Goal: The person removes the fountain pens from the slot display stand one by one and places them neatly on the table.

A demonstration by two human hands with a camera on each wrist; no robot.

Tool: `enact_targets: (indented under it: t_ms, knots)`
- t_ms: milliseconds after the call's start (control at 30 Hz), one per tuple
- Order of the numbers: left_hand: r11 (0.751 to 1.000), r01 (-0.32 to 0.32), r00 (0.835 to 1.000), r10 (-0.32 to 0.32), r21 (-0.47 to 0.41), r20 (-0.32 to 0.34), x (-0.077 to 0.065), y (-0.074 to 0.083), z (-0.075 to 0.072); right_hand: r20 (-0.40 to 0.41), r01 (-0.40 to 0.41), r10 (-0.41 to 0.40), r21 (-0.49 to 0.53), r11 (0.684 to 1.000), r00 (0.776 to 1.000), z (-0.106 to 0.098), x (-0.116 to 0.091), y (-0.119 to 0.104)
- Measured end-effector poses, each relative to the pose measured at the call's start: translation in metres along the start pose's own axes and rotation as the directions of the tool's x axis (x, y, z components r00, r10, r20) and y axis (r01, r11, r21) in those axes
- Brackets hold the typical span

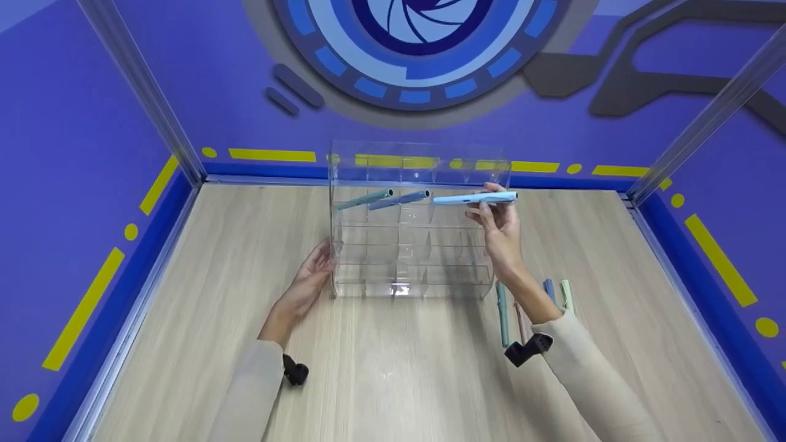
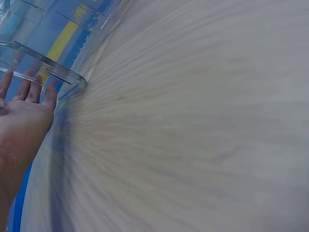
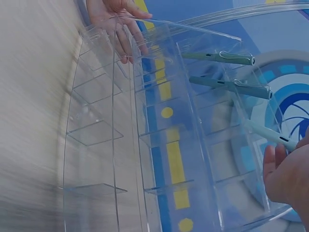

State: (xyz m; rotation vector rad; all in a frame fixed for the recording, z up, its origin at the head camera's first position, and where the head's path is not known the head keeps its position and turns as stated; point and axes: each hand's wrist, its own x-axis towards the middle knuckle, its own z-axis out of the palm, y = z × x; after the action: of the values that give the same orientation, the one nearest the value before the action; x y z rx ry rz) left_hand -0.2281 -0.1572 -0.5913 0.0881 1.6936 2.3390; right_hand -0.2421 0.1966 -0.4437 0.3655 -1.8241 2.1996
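Observation:
A clear acrylic display rack (image 1: 412, 236) with tiers of small compartments stands upright on the table. My right hand (image 1: 505, 236) pinches a light blue pen (image 1: 457, 199) between thumb and fingers, nearly level at the upper right of the rack. Two capped pens lie slanted in an upper tier: a green one (image 1: 366, 199) at the left and a blue one (image 1: 400, 200) beside it. At the rack's lower left side, my left hand (image 1: 305, 279) rests its fingertips against the clear side panel. The left wrist view shows those fingers (image 2: 35, 89) mostly straight at the panel.
On the wooden table (image 1: 393, 368), right of the rack, lie several more pens: a teal one (image 1: 503, 316), a pinkish one (image 1: 522, 322) partly behind the right forearm, a blue one (image 1: 549, 290) and a light green one (image 1: 567, 294). Blue-purple printed walls (image 1: 239, 123) enclose the table.

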Motion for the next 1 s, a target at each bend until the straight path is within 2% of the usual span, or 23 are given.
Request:
enact_targets:
  t_ms: [167,267,400,567,733,1000]
  knots:
    - [1.000,0.004,1.000,-0.004,0.009,-0.002,0.001,0.001,0.000,0.015,0.001,-0.002,0.068,0.998,1.000,-0.010,-0.004,-0.010]
    - [1.000,-0.001,1.000,0.001,0.013,0.020,0.001,0.000,-0.002,0.021,-0.009,0.006,0.110,0.994,1.000,-0.016,-0.008,-0.013]
    - [1.000,0.005,1.000,-0.005,0.007,0.031,0.000,0.001,-0.002,0.027,-0.020,0.017,0.128,0.992,1.000,-0.025,-0.012,-0.015]
    - [1.000,0.021,1.000,-0.022,0.011,0.012,-0.001,0.002,-0.001,0.068,-0.026,0.017,0.137,0.990,0.998,-0.038,-0.016,-0.015]
    - [1.000,0.014,1.000,-0.014,0.008,0.003,0.000,0.002,-0.001,0.089,-0.047,0.036,0.121,0.992,0.995,-0.051,-0.020,-0.013]
    - [1.000,0.013,1.000,-0.013,0.000,-0.006,0.001,0.001,0.000,0.061,-0.125,0.122,0.052,0.991,0.991,-0.066,-0.025,-0.013]
